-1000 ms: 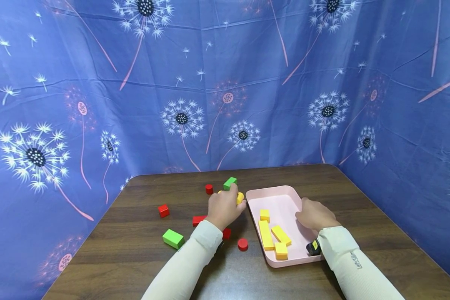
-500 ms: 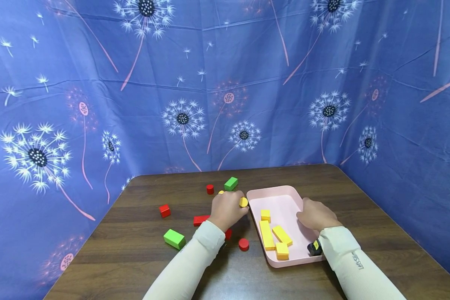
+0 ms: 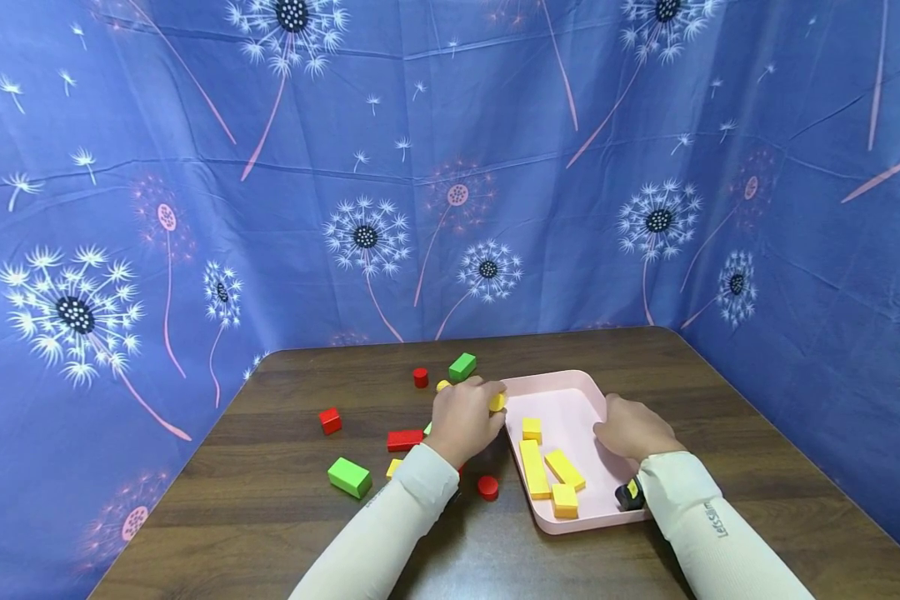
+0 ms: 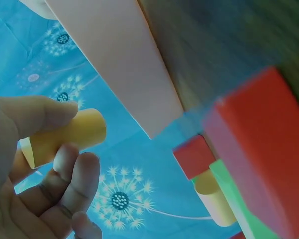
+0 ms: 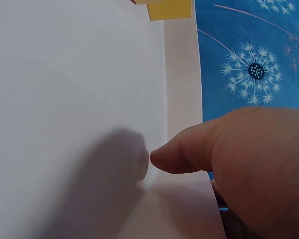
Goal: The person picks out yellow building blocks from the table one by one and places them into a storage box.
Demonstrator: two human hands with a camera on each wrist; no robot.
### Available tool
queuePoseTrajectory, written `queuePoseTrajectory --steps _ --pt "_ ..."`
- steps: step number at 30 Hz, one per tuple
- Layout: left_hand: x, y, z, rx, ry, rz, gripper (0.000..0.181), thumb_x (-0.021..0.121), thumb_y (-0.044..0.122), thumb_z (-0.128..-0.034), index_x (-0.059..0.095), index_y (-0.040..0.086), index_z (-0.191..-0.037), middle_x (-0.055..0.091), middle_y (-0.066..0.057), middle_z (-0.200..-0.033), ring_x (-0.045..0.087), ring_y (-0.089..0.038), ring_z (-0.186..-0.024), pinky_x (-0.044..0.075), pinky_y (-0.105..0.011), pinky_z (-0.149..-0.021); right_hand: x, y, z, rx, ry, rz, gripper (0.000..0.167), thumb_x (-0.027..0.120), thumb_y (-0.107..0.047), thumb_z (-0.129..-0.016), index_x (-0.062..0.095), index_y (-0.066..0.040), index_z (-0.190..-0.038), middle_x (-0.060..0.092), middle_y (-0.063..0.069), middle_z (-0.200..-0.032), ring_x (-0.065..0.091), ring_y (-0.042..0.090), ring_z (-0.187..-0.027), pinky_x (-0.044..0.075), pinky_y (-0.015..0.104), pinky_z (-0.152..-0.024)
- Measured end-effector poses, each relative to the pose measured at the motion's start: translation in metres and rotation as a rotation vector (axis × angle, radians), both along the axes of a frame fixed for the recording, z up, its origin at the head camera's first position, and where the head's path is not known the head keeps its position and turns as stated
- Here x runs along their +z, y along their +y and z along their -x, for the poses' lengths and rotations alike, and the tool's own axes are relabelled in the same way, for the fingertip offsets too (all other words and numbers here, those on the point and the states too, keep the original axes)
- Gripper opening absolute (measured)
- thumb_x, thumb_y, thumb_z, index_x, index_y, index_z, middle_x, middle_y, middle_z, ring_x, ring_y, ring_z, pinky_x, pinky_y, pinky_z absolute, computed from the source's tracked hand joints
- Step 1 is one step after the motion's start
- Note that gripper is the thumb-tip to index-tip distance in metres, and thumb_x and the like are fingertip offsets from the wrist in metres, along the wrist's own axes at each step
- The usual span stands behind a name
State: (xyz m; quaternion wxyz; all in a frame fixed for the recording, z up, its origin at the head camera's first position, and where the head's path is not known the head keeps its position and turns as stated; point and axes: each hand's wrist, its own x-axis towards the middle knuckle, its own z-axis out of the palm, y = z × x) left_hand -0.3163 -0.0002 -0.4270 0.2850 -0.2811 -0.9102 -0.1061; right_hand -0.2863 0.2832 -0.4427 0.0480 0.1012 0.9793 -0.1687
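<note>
Between its thumb and fingers my left hand (image 3: 461,421) pinches a yellow cylinder block (image 4: 87,128), held in the air at the left rim of the pink tray (image 3: 566,402). The cylinder lies sideways in the left wrist view, most of its surface showing. At the tray's right side, my right hand (image 3: 636,429) grips the wall, thumb inside; its other fingers are mostly hidden. Inside the tray are a small yellow cube (image 3: 531,429), a long yellow bar (image 3: 534,471), a shorter yellow bar (image 3: 565,469) and a yellow block (image 3: 565,502) near the front.
Left of the tray, loose blocks lie on the wooden table (image 3: 270,500): a red cube (image 3: 331,421), a red bar (image 3: 405,440), green blocks (image 3: 349,477), a red disc (image 3: 487,488), a red cylinder (image 3: 421,377) and another yellow cylinder (image 3: 443,385). Patterned blue cloth (image 3: 435,167) hangs behind.
My left hand has lifted the yellow cylinder and carried it right to the tray's rim. A yellow block by the left sleeve has come into sight. The right hand stays on the tray.
</note>
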Motion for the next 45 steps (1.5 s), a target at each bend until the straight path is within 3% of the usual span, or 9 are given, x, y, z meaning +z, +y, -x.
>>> queuePoseTrajectory --steps 9,13,18,27,34,39,45 --pt "0.003 0.006 -0.009 -0.062 0.013 -0.004 0.034 0.069 0.034 -0.0861 0.076 0.025 -0.118 0.054 0.007 -0.071 0.044 -0.009 -0.055 0.032 -0.023 -0.046 0.000 0.000 -0.001 0.001 -0.001 0.000 0.069 0.065 -0.029 -0.096 0.041 0.011 -0.146 0.054 0.037 -0.139 0.060 0.053 -0.118 0.049 0.071 -0.091" --pt "0.003 0.008 -0.012 -0.076 0.003 -0.010 0.034 0.068 0.035 -0.0868 0.076 0.022 -0.117 0.049 0.007 -0.069 0.043 -0.009 -0.056 0.033 -0.022 -0.047 0.000 0.000 -0.001 0.005 0.004 0.001 0.068 0.065 -0.029 -0.096 0.042 0.012 -0.146 0.055 0.037 -0.138 0.061 0.053 -0.118 0.049 0.071 -0.091" --pt "0.003 0.011 -0.015 -0.083 -0.011 0.014 0.036 0.068 0.039 -0.0886 0.076 0.018 -0.117 0.058 0.006 -0.077 0.047 -0.008 -0.059 0.040 -0.022 -0.051 0.000 0.000 -0.001 0.007 0.009 0.001 0.069 0.065 -0.029 -0.096 0.042 0.012 -0.146 0.055 0.037 -0.138 0.060 0.053 -0.118 0.049 0.072 -0.091" --pt "0.001 0.019 -0.021 -0.084 0.024 0.094 0.036 0.071 0.042 -0.0920 0.074 0.020 -0.121 0.073 0.004 -0.101 0.064 -0.011 -0.069 0.055 -0.029 -0.064 -0.001 0.000 -0.001 0.001 0.009 0.000 0.069 0.066 -0.029 -0.096 0.042 0.012 -0.146 0.054 0.037 -0.139 0.060 0.054 -0.119 0.049 0.071 -0.091" --pt "0.000 0.025 -0.024 -0.126 0.028 0.106 0.023 0.074 0.039 -0.0901 0.075 0.022 -0.106 0.069 0.013 -0.079 0.054 -0.004 -0.064 0.045 -0.025 -0.061 0.000 0.000 -0.001 0.001 0.007 0.000 0.069 0.065 -0.029 -0.096 0.041 0.011 -0.147 0.054 0.037 -0.140 0.060 0.054 -0.120 0.049 0.071 -0.091" --pt "-0.002 0.028 -0.029 -0.131 0.028 0.117 0.029 0.077 0.041 -0.0883 0.072 0.020 -0.108 0.073 0.013 -0.077 0.057 -0.003 -0.060 0.040 -0.027 -0.062 0.000 0.001 -0.002 0.009 0.007 0.006 0.069 0.065 -0.029 -0.096 0.041 0.012 -0.147 0.054 0.037 -0.140 0.060 0.053 -0.119 0.049 0.071 -0.090" --pt "-0.003 0.031 -0.034 -0.151 -0.009 0.126 0.037 0.081 0.048 -0.0860 0.064 0.022 -0.106 0.066 0.014 -0.070 0.051 -0.001 -0.057 0.038 -0.028 -0.064 0.000 0.002 -0.002 0.021 0.014 -0.002 0.069 0.064 -0.029 -0.096 0.041 0.012 -0.146 0.055 0.037 -0.139 0.061 0.052 -0.117 0.050 0.071 -0.089"
